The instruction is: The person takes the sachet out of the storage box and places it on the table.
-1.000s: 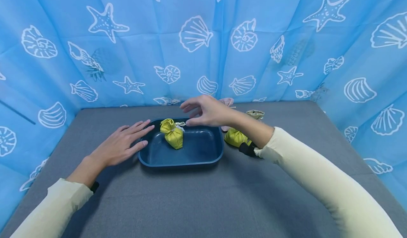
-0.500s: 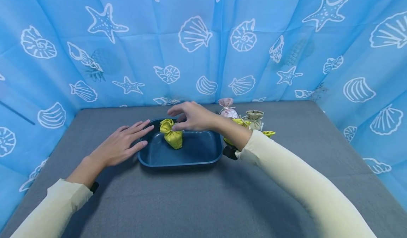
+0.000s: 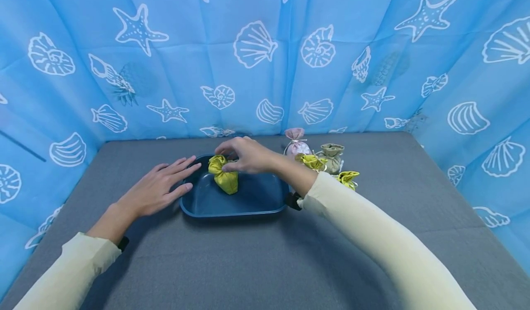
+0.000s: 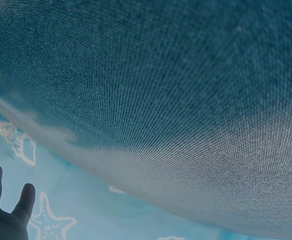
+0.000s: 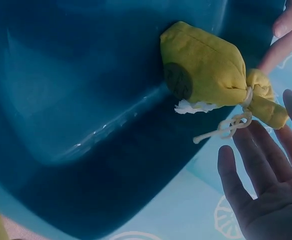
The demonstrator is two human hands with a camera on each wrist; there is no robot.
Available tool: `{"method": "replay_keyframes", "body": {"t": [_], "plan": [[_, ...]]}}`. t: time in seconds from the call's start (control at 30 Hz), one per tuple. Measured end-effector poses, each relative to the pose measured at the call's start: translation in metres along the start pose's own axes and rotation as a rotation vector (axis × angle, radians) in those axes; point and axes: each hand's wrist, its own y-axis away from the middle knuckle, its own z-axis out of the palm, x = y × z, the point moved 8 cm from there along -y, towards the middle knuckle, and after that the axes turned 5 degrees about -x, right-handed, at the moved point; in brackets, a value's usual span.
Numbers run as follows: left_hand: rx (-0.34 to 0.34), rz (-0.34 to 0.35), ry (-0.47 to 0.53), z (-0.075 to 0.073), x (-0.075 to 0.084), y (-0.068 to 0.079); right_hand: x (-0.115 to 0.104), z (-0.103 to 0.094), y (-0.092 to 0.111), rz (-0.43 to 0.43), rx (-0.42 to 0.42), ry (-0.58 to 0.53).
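Note:
A yellow drawstring pouch leans in the blue tray, its gathered neck up. In the right wrist view the pouch shows a pale tied cord, a round dark mark and a white tuft. My right hand is at its neck; the thumb and spread fingers stand on either side of the gathered top, without a visible pinch. At the tray's left rim lies my left hand, palm down with its fingers extended. Two of its fingertips show in the left wrist view.
Right of the tray are a pink pouch, a beige pouch and two more yellow pouches, one partly hidden by the right forearm, the other by the sleeve. A grey cloth covers the table. Behind hangs a blue shell-print curtain.
My right hand has moved left and slightly down to the pouch's neck, uncovering the pouches at the right. The left hand and the pouch in the tray have stayed put.

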Motion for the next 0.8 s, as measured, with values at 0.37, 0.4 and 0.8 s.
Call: {"method": "replay_keyframes", "body": {"t": [0.37, 0.4, 0.8], "plan": [[0.002, 0.005, 0.001, 0.000, 0.000, 0.000, 0.000, -0.001, -0.004, 0.041, 0.075, 0.088], [0.002, 0.005, 0.002, 0.000, 0.000, 0.000, 0.000, -0.001, -0.004, 0.044, 0.084, 0.093], [-0.002, 0.007, -0.002, 0.001, -0.001, 0.000, 0.005, -0.010, 0.005, 0.038, 0.185, 0.109]]}}
